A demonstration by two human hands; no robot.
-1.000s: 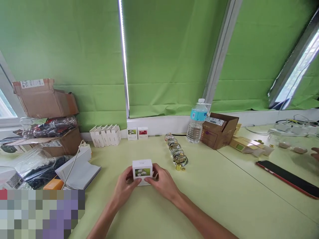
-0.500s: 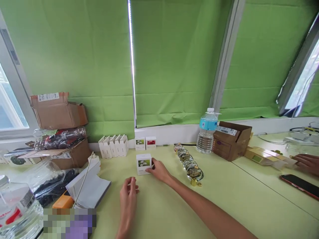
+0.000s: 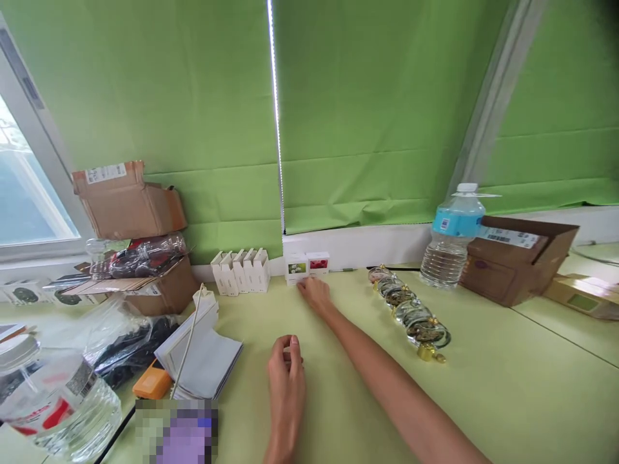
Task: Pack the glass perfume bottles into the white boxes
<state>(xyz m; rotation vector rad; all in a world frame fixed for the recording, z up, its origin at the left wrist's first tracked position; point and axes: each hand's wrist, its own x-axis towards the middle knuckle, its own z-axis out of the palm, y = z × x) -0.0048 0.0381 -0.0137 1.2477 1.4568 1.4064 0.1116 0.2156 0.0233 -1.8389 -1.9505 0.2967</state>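
My right hand [image 3: 315, 295] is stretched far forward over the pale green table [image 3: 483, 386], fingers extended. Its fingertips touch the lower front of a small white box with a green flower picture [image 3: 296, 267]. That box stands by the wall, beside a similar box with a red picture [image 3: 318, 263]. Whether another box is hidden behind it I cannot tell. My left hand [image 3: 286, 370] rests on the table nearer me, fingers curled with the thumb against them, holding nothing.
Several white cartons [image 3: 242, 270] line the wall to the left. A row of glass bottles with gold caps [image 3: 411, 314] lies right of my arm, then a water bottle [image 3: 452, 235] and a cardboard box [image 3: 517, 258]. Folded white card blanks [image 3: 203, 351], bags and a large bottle [image 3: 58, 399] crowd the left.
Both hands held the green-picture box close to me. The left hand let go and the right hand moved the box forward to the wall beside the red-picture box.
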